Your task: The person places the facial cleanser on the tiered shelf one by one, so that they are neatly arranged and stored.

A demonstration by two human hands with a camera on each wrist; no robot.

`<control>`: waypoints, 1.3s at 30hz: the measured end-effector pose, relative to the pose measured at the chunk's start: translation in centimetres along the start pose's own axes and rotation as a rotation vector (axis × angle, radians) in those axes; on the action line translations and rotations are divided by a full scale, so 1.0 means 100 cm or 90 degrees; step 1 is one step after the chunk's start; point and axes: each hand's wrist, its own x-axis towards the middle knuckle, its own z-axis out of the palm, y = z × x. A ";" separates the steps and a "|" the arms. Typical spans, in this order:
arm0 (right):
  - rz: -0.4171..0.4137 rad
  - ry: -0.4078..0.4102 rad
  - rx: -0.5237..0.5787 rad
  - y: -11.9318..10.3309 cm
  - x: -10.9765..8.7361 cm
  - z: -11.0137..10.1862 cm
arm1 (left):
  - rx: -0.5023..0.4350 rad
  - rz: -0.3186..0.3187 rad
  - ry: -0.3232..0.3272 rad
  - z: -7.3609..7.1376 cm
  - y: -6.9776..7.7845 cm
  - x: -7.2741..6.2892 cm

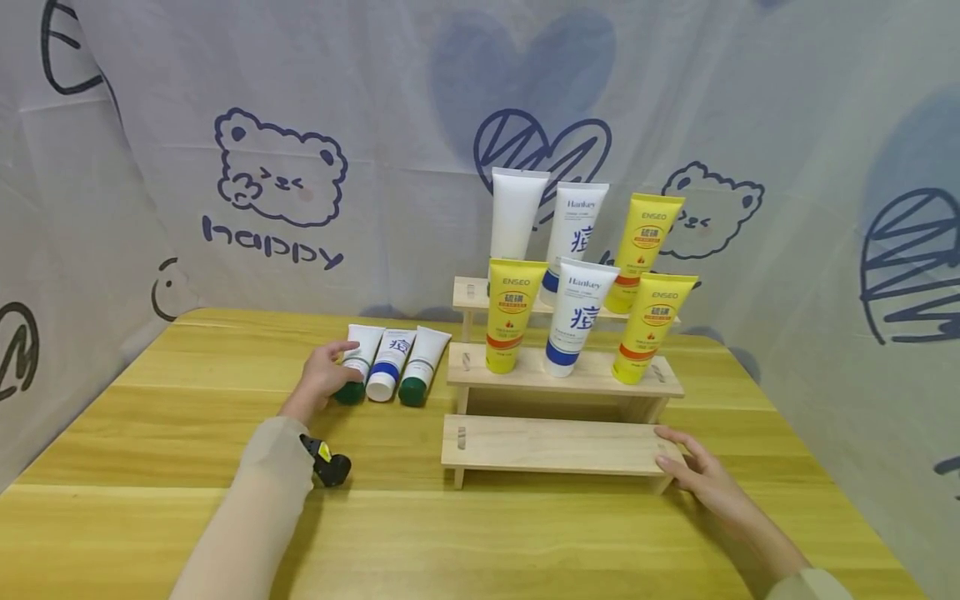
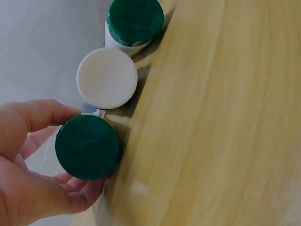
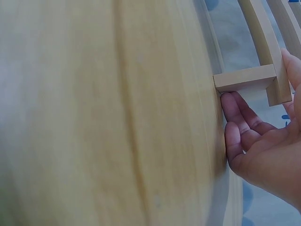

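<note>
On the left of the table, my left hand (image 1: pixel 324 379) grips the leftmost lying tube, a white one with a green cap (image 2: pixel 88 147). Its fingers and thumb go round the cap end in the left wrist view. Beside it lie a white tube with a blue band and white cap (image 1: pixel 387 367) and another green-capped white tube (image 1: pixel 426 365). At the right end of the three-tier wooden stand (image 1: pixel 555 443), my right hand (image 1: pixel 705 475) holds the lowest step. In the right wrist view, curled fingers (image 3: pixel 244 117) sit by the step's leg.
Upright tubes fill the two upper tiers: on the middle one, a Hankey tube (image 1: pixel 581 317) between yellow ENSEO tubes (image 1: pixel 516 315); on the top one, a plain white tube (image 1: pixel 517 215), a Hankey tube and a yellow one. A printed cloth (image 1: pixel 405 100) hangs behind the table (image 1: pixel 375 533).
</note>
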 end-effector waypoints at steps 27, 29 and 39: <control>0.002 0.005 0.004 -0.001 0.000 0.001 | -0.002 -0.112 -0.059 -0.009 0.008 -0.008; 0.004 0.006 0.003 -0.001 -0.001 0.001 | -0.009 -0.108 -0.060 -0.011 0.007 -0.010; 0.004 0.010 -0.003 -0.001 -0.001 0.001 | -0.114 -0.054 -0.015 -0.011 0.001 -0.014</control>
